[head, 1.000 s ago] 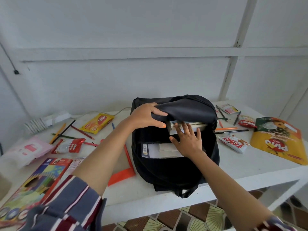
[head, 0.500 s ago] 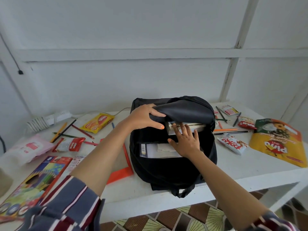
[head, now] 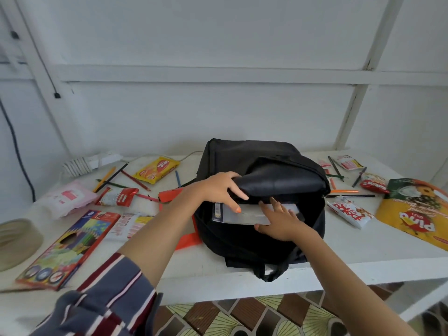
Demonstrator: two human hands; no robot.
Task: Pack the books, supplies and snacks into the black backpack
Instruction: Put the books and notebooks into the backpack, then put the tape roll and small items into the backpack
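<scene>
Head view: the left hand (head: 219, 190) grips the raised flap (head: 286, 183) of the black backpack (head: 252, 241), fingers curled over its edge. The right hand (head: 282, 223) lies flat, fingers spread, on the white book (head: 240, 212) in the bag's open mouth. That book's long axis runs left to right across the opening, under the flap and directly beneath the right hand, the nearer one, so pushing it deeper likely falls to that hand

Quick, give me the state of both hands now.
Left hand: grips the backpack flap.
Right hand: open, flat on the book.
</scene>
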